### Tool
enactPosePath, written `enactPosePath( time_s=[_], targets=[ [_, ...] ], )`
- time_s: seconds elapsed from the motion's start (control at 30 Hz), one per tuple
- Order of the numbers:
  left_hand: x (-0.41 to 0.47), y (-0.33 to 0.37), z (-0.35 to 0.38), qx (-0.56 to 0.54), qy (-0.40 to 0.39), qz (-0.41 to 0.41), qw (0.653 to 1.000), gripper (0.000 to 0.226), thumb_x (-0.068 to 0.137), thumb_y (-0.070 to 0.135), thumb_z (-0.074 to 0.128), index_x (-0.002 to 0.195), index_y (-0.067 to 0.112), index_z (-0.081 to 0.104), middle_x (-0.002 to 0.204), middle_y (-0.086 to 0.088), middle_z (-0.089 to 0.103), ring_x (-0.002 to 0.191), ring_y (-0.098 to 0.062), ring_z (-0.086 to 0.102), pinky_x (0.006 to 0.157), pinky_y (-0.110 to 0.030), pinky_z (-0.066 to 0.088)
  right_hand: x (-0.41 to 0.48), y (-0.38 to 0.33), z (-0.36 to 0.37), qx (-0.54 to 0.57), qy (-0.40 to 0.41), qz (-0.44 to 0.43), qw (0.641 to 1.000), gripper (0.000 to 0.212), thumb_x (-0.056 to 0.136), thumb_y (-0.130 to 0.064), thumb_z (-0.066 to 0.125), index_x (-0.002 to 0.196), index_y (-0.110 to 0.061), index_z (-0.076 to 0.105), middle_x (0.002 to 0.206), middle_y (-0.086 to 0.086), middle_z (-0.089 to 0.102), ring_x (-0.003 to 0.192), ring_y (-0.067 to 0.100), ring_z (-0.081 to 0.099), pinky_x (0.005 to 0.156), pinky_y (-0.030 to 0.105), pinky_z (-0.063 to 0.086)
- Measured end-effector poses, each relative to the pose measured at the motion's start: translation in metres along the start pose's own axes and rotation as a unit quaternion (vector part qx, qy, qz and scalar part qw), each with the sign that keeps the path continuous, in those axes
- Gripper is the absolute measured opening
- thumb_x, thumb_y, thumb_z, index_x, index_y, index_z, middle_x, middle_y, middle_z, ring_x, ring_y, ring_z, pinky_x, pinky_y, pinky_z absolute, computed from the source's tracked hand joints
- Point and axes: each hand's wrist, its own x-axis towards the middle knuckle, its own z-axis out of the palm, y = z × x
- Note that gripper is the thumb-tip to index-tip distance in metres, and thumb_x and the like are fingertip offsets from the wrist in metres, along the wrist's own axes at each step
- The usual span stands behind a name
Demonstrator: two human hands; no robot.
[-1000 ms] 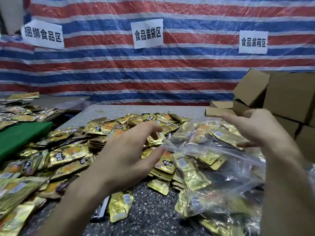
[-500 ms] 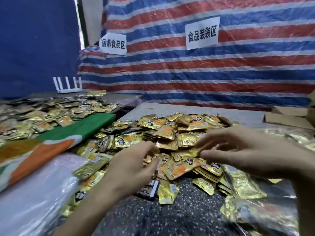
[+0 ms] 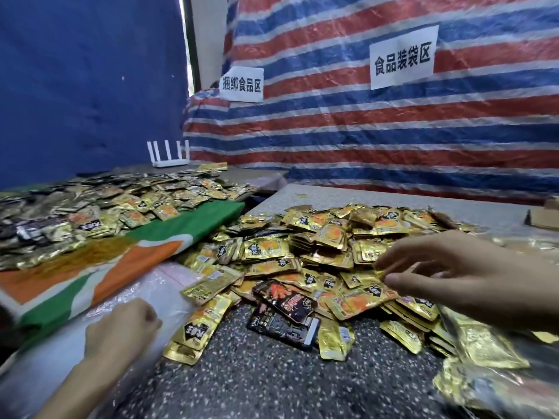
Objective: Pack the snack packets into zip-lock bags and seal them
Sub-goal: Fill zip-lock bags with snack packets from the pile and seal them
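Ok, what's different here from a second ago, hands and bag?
Both hands have left the filled zip-lock bag, which lies at the lower right. The left hand dropped onto the stack of clear bags, fingers curled; the right hand moved left over the packet pile, fingertips down among the packets, grip unclear. The view swung left. The pile itself stayed put.
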Motion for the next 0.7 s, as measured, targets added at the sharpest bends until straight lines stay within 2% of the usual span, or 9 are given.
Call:
enactPosePath(
  time_s=[0.1,0.17,0.23,0.3,0.37,0.47,0.53,0.6,0.7],
  targets=[
    [0.006,-0.003,-0.010,-0.037,-0.048,-0.002,0.998,0.040,0.077,0.049,0.080,0.057,0.017,0.066,0.051,0.009,0.063,0.056,-0.012,0.061,0.064,-0.027,0.051,-0.003,-0.001,-0.001,-0.008,0.005,-0.007,1.000,0.042,0.072,-0.077,0.051,0.107,-0.056,0.061,0.106,-0.033,0.067,0.100,-0.006,0.065,0.084,0.029,0.058],
    [0.014,-0.005,-0.015,-0.038,-0.077,0.008,0.996,0.052,0.083,0.048,0.075,0.050,0.014,0.054,0.041,0.007,0.048,0.044,-0.016,0.048,0.053,-0.026,0.036,-0.004,-0.002,-0.001,-0.011,0.002,-0.012,1.000,0.044,0.071,-0.082,0.050,0.108,-0.059,0.058,0.108,-0.033,0.067,0.101,-0.006,0.065,0.085,0.030,0.058],
    [0.021,-0.007,-0.026,-0.018,-0.062,-0.006,0.998,0.053,0.093,0.045,0.064,0.051,0.019,0.043,0.041,0.006,0.036,0.043,-0.018,0.039,0.053,-0.025,0.026,-0.004,-0.002,0.000,-0.012,0.004,-0.014,1.000,0.048,0.068,-0.084,0.049,0.108,-0.058,0.059,0.108,-0.033,0.067,0.101,-0.005,0.066,0.085,0.030,0.058],
    [0.025,-0.007,-0.041,-0.011,-0.035,-0.015,0.999,0.051,0.097,0.042,0.055,0.054,0.016,0.046,0.043,0.005,0.041,0.045,-0.020,0.045,0.056,-0.024,0.031,-0.004,-0.002,0.000,-0.011,0.007,-0.013,1.000,0.048,0.071,-0.083,0.050,0.107,-0.054,0.062,0.108,-0.032,0.067,0.101,-0.005,0.066,0.086,0.030,0.058],
    [0.024,-0.001,-0.059,-0.034,-0.019,-0.007,0.999,0.051,0.099,0.039,0.051,0.059,0.009,0.060,0.048,-0.002,0.056,0.052,-0.023,0.057,0.059,-0.028,0.041,-0.004,-0.002,0.000,-0.010,0.010,-0.009,1.000,0.047,0.072,-0.077,0.052,0.107,-0.048,0.065,0.108,-0.032,0.067,0.101,-0.004,0.066,0.087,0.031,0.058],
    [0.012,0.023,-0.087,-0.099,0.008,0.060,0.993,0.037,0.100,0.031,0.050,0.070,0.016,0.068,0.062,-0.004,0.068,0.061,-0.028,0.065,0.063,-0.036,0.051,-0.004,-0.005,0.001,-0.003,0.026,-0.013,1.000,0.051,0.070,-0.072,0.054,0.113,-0.047,0.062,0.110,-0.033,0.066,0.102,-0.006,0.065,0.089,0.030,0.057],
    [-0.005,0.047,-0.106,-0.224,-0.020,0.148,0.963,0.025,0.098,0.013,0.051,0.081,0.022,0.067,0.074,0.001,0.073,0.069,-0.022,0.069,0.065,-0.041,0.056,-0.003,-0.006,0.001,0.006,0.051,-0.023,0.998,0.058,0.069,-0.069,0.057,0.123,-0.050,0.053,0.115,-0.034,0.062,0.105,-0.009,0.062,0.090,0.028,0.057],
    [-0.026,0.075,-0.124,-0.329,-0.070,0.234,0.912,0.028,0.094,-0.004,0.047,0.085,0.016,0.064,0.083,0.001,0.075,0.072,-0.014,0.070,0.061,-0.025,0.054,-0.002,-0.008,0.002,0.007,0.088,-0.040,0.995,0.074,0.067,-0.067,0.062,0.136,-0.053,0.041,0.124,-0.034,0.056,0.111,-0.011,0.057,0.094,0.028,0.056],
    [-0.044,0.118,-0.136,-0.376,-0.121,0.329,0.858,0.030,0.087,-0.018,0.042,0.079,0.005,0.059,0.074,-0.011,0.072,0.063,-0.017,0.067,0.057,-0.020,0.051,0.001,-0.010,0.004,-0.006,0.132,-0.071,0.989,0.099,0.061,-0.067,0.071,0.146,-0.058,0.022,0.143,-0.034,0.042,0.124,-0.014,0.046,0.103,0.027,0.045]
  ],
)
